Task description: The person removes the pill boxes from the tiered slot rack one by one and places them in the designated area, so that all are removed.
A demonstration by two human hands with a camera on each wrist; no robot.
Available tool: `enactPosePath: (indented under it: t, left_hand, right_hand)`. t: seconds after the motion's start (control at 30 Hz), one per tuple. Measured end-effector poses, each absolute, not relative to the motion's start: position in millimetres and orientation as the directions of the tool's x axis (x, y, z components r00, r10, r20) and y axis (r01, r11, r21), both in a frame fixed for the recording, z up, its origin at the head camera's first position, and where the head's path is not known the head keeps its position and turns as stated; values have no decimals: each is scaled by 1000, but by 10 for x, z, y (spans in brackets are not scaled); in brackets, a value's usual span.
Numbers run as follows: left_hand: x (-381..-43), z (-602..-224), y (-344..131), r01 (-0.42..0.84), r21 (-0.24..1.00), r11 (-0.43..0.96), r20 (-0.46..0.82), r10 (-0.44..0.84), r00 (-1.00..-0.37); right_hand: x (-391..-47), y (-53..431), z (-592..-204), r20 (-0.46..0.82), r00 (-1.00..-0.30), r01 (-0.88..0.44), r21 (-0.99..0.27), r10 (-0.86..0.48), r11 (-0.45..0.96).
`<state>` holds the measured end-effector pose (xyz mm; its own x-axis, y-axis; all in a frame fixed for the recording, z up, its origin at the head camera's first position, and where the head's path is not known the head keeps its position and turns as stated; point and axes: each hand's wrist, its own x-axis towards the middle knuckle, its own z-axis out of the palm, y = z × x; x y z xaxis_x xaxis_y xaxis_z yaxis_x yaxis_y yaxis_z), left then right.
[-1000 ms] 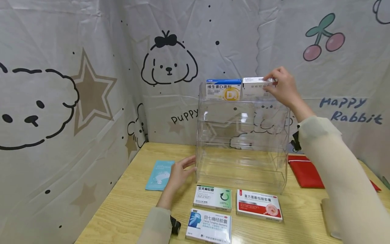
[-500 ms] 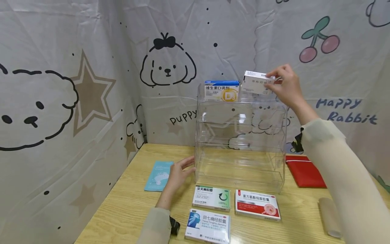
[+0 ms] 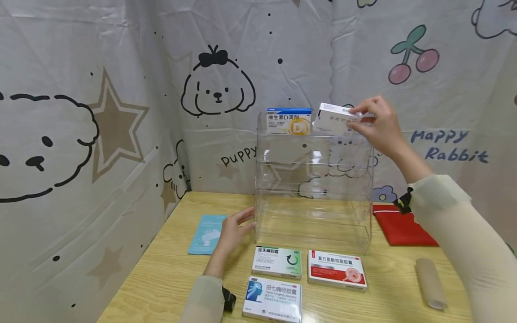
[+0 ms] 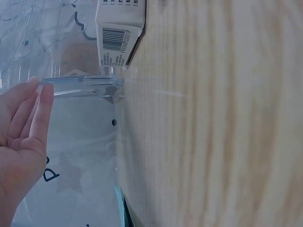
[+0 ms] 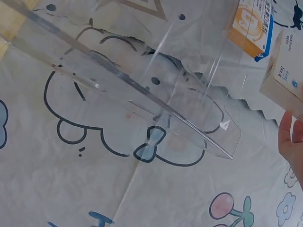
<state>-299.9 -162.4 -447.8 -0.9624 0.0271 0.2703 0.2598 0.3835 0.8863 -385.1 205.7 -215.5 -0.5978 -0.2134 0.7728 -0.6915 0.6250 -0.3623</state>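
Right hand [image 3: 377,128] raised at top tier of the clear acrylic tiered shelf rack [image 3: 313,188], fingers and thumb pinched on the end of a white rectangular medicine carton [image 3: 335,119]. Carton is tilted, left end near the blue-and-yellow vitamin D carton [image 3: 288,121] that stands on the same top tier; whether the two touch cannot be told. White carton looks partly above the tier's front lip, not seated.

Left hand [image 3: 234,229] low on the light wooden table [image 3: 161,278], fingers straight and loose, tips against the rack's lower left edge; left wrist view shows fingertips [image 4: 42,94] on the clear wall. It holds nothing, reads as bracing.

Step in hand, by my reading: setting the white carton into the top row beside the blue one. Next move likely calls for levelling the carton, lowering it behind the lip, then letting go while the rack stays steadied.

On the table in front of the rack: green-and-white carton [image 3: 277,262], red-and-white carton [image 3: 337,275], blue-and-white carton [image 3: 272,304]
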Motion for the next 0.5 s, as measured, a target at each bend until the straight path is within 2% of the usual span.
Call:
enactPosePath:
  t: [0.37, 0.5]
  left_hand:
    - [-2996, -4486, -1611, 255, 885, 390, 271, 14, -962]
    - [-2995, -4486, -1601, 258, 888, 382, 273, 16, -962]
  right_hand:
    - [-3549, 2159, -2487, 762, -585, -732, -350, -277, 584]
    - [-3452, 2182, -2625, 766, -561, -760, -327, -314, 561]
